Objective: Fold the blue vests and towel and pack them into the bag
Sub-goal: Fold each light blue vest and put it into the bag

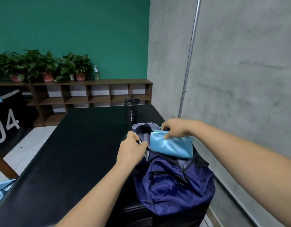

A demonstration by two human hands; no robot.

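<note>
A navy blue bag (172,185) lies on the black table (79,145) with its mouth unzipped and facing away from me. My left hand (133,149) grips the left rim of the opening and holds it apart. My right hand (176,130) pinches the top edge of a folded light blue vest (172,146), which sits halfway inside the bag's mouth. More light blue fabric (2,190) hangs off the table's near left edge.
A black sport bottle (131,112) stands on the table just behind the bag. A grey wall and a metal pole (189,63) run close on the right. A wooden shelf (92,94) with potted plants lines the back wall.
</note>
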